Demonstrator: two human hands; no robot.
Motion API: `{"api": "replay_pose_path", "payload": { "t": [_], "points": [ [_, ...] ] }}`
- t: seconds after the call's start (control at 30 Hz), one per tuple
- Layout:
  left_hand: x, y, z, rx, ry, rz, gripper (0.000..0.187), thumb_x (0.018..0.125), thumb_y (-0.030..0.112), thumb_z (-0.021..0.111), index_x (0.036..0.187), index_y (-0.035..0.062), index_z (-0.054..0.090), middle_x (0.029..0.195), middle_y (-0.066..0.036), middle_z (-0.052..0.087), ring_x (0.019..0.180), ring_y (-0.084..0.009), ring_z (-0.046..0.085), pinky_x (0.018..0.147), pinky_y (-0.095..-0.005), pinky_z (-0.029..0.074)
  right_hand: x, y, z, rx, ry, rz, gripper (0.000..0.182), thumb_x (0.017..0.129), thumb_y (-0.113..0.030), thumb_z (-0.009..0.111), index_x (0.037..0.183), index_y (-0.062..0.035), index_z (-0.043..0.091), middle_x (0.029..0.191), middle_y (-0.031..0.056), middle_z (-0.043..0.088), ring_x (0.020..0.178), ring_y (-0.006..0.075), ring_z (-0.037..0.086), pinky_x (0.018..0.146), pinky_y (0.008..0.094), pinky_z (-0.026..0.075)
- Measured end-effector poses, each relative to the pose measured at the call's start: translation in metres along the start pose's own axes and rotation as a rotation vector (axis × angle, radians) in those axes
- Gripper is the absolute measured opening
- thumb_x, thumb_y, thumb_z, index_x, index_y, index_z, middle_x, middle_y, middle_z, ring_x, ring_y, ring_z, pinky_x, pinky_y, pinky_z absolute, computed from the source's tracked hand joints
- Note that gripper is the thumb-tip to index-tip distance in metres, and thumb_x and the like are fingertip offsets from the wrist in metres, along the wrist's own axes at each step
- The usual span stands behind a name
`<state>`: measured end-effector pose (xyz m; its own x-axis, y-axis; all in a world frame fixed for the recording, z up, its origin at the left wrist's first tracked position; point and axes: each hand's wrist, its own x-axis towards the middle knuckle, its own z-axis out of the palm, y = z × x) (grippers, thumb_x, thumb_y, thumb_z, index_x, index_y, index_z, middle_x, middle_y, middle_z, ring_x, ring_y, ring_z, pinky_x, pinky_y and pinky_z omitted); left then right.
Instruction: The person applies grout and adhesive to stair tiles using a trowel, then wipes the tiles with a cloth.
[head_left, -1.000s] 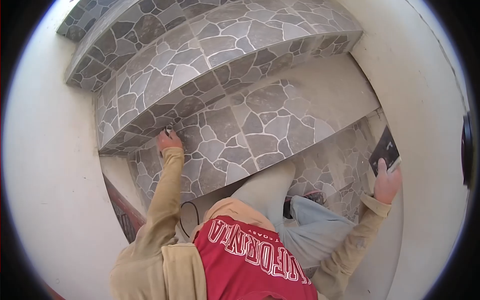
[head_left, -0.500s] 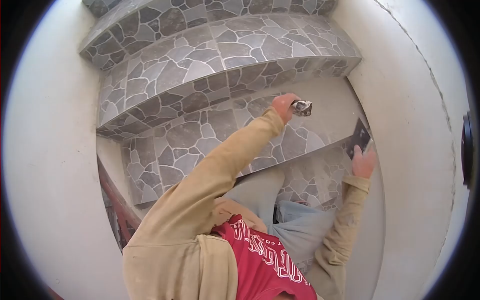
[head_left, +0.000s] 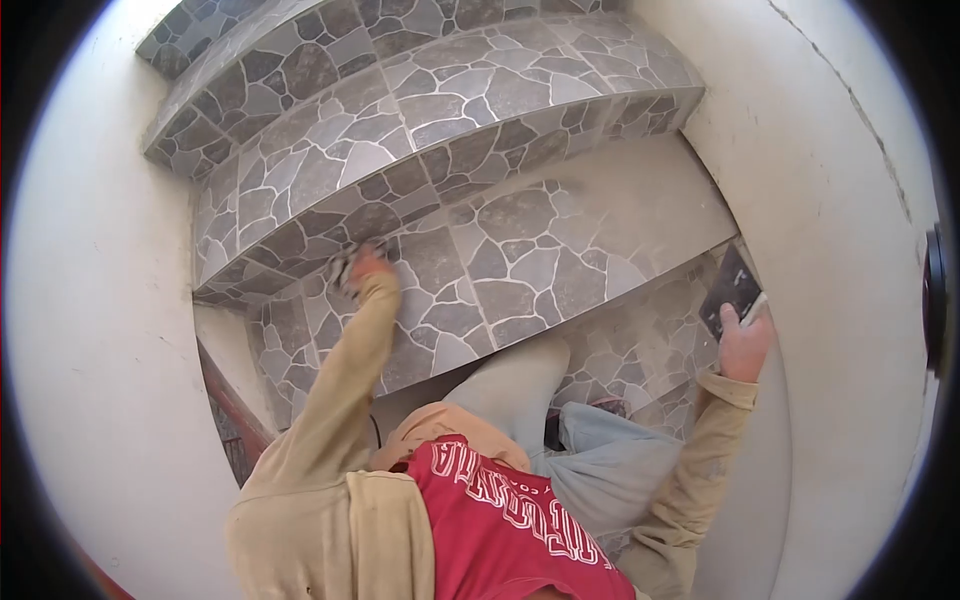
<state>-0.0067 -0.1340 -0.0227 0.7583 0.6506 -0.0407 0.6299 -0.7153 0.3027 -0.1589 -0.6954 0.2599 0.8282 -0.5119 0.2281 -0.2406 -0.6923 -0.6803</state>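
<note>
My left hand (head_left: 372,268) is closed around a crumpled dark-and-white rag (head_left: 345,268), blurred by motion. It presses toward the stone-patterned tiled step (head_left: 440,285), near the foot of the riser at the left. Over on the right, my right hand (head_left: 745,347) grips a dark, flat grout float (head_left: 730,288) with a pale edge or handle. The float is held up close to the right wall, beyond the step's end. A greyish film (head_left: 655,195) covers the right part of the step, hiding its pattern.
Higher curved steps (head_left: 470,85) with the same tiles rise behind. A pale wall (head_left: 840,250) with a long crack bounds the right side, another wall (head_left: 110,300) the left. A reddish-brown metal railing (head_left: 235,400) stands at lower left. My bent legs (head_left: 610,450) rest below the step.
My left hand has swept the rag leftward across the step, from near the hazy right part to the riser's foot. My right hand has shifted slightly right and down with the float.
</note>
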Motion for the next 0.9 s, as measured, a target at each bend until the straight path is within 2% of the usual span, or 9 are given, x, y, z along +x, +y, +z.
{"api": "replay_pose_path", "payload": {
  "t": [0.17, 0.27, 0.33, 0.43, 0.5, 0.73, 0.77, 0.83, 0.9],
  "points": [
    [-0.041, 0.211, 0.075, -0.084, -0.233, 0.259, 0.042, 0.086, 0.026, 0.062, 0.128, 0.025, 0.056, 0.138, -0.007, 0.055, 0.139, -0.0307, 0.039, 0.104, -0.0795, 0.015, 0.014, 0.017, 0.019, -0.007, -0.042, -0.054, 0.03, 0.083, -0.009, 0.068, 0.109, 0.004, 0.066, 0.098, 0.02, 0.072, 0.09, 0.0323, 0.069, 0.083, 0.0397, 0.051],
    [-0.066, 0.284, 0.09, -0.522, -0.392, 0.625, 0.036, 0.082, 0.014, 0.067, 0.118, 0.016, 0.062, 0.111, -0.015, 0.069, 0.107, -0.0343, 0.065, 0.089, -0.0461, 0.053, 0.011, 0.01, 0.023, -0.046, -0.106, 0.005, 0.03, 0.082, -0.01, 0.069, 0.108, 0.0039, 0.066, 0.098, 0.0207, 0.071, 0.091, 0.0347, 0.068, 0.084, 0.0406, 0.051],
    [-0.105, 0.325, 0.035, -0.453, -0.369, 1.023, 0.04, 0.081, 0.004, 0.066, 0.12, 0.0131, 0.062, 0.107, -0.016, 0.071, 0.099, -0.0349, 0.069, 0.085, -0.0436, 0.055, 0.016, 0.007, 0.026, 0.11, -0.084, 0.025, 0.03, 0.082, -0.011, 0.069, 0.108, 0.0032, 0.066, 0.098, 0.0207, 0.071, 0.093, 0.0362, 0.068, 0.085, 0.0416, 0.05],
    [-0.138, 0.31, -0.022, -0.853, -0.457, 1.073, 0.046, 0.076, -0.007, 0.062, 0.117, 0.0124, 0.064, 0.111, -0.016, 0.07, 0.106, -0.0365, 0.066, 0.09, -0.0435, 0.054, 0.017, 0.022, 0.026, -0.137, -0.016, 0.055, 0.03, 0.082, -0.012, 0.069, 0.108, 0.0026, 0.066, 0.097, 0.0195, 0.071, 0.091, 0.0344, 0.068, 0.085, 0.0407, 0.05],
    [-0.131, 0.26, -0.038, -1.048, -0.139, 1.259, 0.045, 0.075, -0.011, 0.06, 0.114, 0.0104, 0.065, 0.114, -0.014, 0.07, 0.108, -0.0355, 0.066, 0.09, -0.042, 0.055, 0.014, 0.023, 0.023, -0.088, -0.015, 0.048, 0.029, 0.082, -0.012, 0.069, 0.108, 0.0024, 0.067, 0.096, 0.0186, 0.071, 0.089, 0.0336, 0.068, 0.084, 0.04, 0.05],
    [-0.03, -0.055, -0.062, -0.405, 0.282, 0.551, 0.03, 0.077, -0.001, 0.061, 0.105, 0.0072, 0.07, 0.098, -0.016, 0.072, 0.091, -0.0356, 0.069, 0.081, -0.0439, 0.054, 0.003, 0.014, 0.007, 0.068, -0.094, 0.08, 0.026, 0.082, -0.013, 0.069, 0.104, 0.0007, 0.068, 0.089, 0.0142, 0.072, 0.083, 0.0298, 0.068, 0.078, 0.0392, 0.051],
    [-0.032, -0.065, -0.06, -0.401, 0.276, 0.552, 0.03, 0.077, -0.001, 0.061, 0.105, 0.0072, 0.07, 0.098, -0.016, 0.072, 0.091, -0.0356, 0.069, 0.081, -0.0439, 0.054, 0.001, 0.011, 0.007, 0.066, -0.096, 0.086, 0.026, 0.082, -0.013, 0.069, 0.104, 0.0007, 0.068, 0.089, 0.0142, 0.072, 0.083, 0.0298, 0.068, 0.078, 0.0392, 0.051],
    [-0.031, -0.076, -0.054, -0.023, 0.2, 0.08, 0.027, 0.079, 0.003, 0.061, 0.104, 0.0062, 0.07, 0.099, -0.016, 0.072, 0.092, -0.0368, 0.069, 0.082, -0.0441, 0.053, 0.002, 0.0, 0.011, 0.199, -0.095, -0.005, 0.026, 0.082, -0.014, 0.069, 0.105, 0.0001, 0.068, 0.088, 0.0158, 0.071, 0.082, 0.0308, 0.068, 0.077, 0.04, 0.051],
    [-0.009, -0.059, 0.018, -0.073, 0.259, 0.178, 0.031, 0.085, 0.008, 0.057, 0.114, 0.0068, 0.066, 0.115, -0.016, 0.069, 0.105, -0.036, 0.066, 0.094, -0.0468, 0.048, 0.004, -0.006, 0.016, 0.157, -0.104, -0.008, 0.027, 0.082, -0.014, 0.068, 0.104, 0.0003, 0.068, 0.088, 0.0176, 0.071, 0.083, 0.0332, 0.068, 0.078, 0.0408, 0.051]
  ]
}}
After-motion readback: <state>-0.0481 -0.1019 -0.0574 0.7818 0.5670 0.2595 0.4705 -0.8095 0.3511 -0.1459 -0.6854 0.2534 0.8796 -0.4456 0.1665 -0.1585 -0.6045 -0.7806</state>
